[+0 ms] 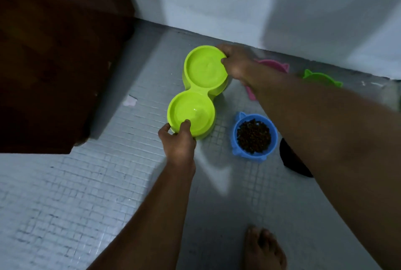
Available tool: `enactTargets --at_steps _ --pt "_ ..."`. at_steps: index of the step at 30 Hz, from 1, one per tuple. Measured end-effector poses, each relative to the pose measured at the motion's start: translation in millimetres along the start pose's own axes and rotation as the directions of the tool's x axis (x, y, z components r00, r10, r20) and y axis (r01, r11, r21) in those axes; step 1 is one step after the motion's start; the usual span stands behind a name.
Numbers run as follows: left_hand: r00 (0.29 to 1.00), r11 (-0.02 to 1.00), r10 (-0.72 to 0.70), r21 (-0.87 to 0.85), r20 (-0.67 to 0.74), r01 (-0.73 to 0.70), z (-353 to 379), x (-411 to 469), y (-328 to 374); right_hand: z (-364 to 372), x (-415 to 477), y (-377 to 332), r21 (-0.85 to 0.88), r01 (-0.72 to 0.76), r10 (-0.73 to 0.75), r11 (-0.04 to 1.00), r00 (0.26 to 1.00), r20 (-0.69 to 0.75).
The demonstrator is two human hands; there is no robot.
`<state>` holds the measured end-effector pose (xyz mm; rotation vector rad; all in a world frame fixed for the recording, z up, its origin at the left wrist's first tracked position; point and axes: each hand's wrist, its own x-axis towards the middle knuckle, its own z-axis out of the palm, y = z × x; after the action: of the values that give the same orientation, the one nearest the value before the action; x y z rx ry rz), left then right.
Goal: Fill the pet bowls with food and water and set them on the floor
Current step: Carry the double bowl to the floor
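A lime-green double pet bowl (196, 89) sits low over the grey tiled floor, its two round wells seeming to hold clear water. My left hand (179, 141) grips the rim of the near well, thumb inside. My right hand (233, 61) grips the far well's right rim. To the right on the floor stands a blue cat-eared bowl (236, 127) full of dark kibble. A pink cat-eared bowl (275, 66) and a green cat-eared bowl (321, 77) lie farther back, the pink one partly hidden by my right forearm.
A dark wooden cabinet (54, 63) fills the left side. A white wall (238, 4) runs along the back. A black round object (290, 161) shows under my right arm. My bare foot (264, 250) stands at the bottom. A scrap of paper (130, 101) lies by the cabinet.
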<state>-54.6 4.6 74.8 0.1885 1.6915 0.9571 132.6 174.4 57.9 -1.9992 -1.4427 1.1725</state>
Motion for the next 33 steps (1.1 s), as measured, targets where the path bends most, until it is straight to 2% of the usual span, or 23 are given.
enactTargets --at_steps 8,14,17,21,24,26,28,30,31,33 --pt "0.999 0.999 0.004 0.054 0.045 -0.006 5.7 25.4 -13.0 17.4 10.5 20.5 0.03 -0.053 0.053 0.998 0.998 -0.023" --pt "0.998 0.995 0.041 0.087 0.051 -0.045 0.4 37.3 -19.0 28.3 10.7 31.8 0.004 0.007 -0.007 1.0 0.998 -0.059" --pt "0.996 0.989 -0.003 0.148 0.091 -0.01 1.7 26.8 -5.2 28.3 6.1 32.0 -0.066 0.004 -0.008 0.998 0.998 -0.061" --pt "0.994 0.948 -0.024 0.318 0.104 -0.01 1.2 27.4 8.0 19.6 -2.1 29.6 -0.029 -0.063 0.06 0.998 0.995 -0.081" --pt "0.99 0.839 0.074 0.529 0.121 -0.127 2.1 9.1 28.3 -1.0 -28.2 20.9 0.044 -0.077 0.082 0.996 0.989 -0.12" --pt "0.967 0.699 0.146 0.67 0.211 -0.252 1.1 -18.0 50.8 -24.8 -58.8 4.3 0.06 -0.058 0.067 0.997 0.985 -0.161" --pt "0.903 0.479 0.184 0.766 0.389 -0.428 -0.5 -58.2 85.0 -59.5 -97.7 -23.3 0.066 -0.04 0.053 0.997 0.976 -0.212" --pt "0.805 0.259 0.178 0.762 0.566 -0.593 2.3 -103.2 133.8 -102.7 -141.9 -61.2 0.028 -0.028 0.034 0.999 0.964 -0.262" --pt "0.76 0.191 0.179 0.736 0.624 -0.649 5.8 -125.2 160.8 -125.2 -163.5 -81.7 0.008 -0.02 0.021 1.0 0.958 -0.286" --pt "0.689 0.124 0.206 0.679 0.695 -0.723 14.9 -173.2 216.4 -169.4 -206.7 -124.4 0.012 -0.005 0.009 1.0 0.944 -0.33"
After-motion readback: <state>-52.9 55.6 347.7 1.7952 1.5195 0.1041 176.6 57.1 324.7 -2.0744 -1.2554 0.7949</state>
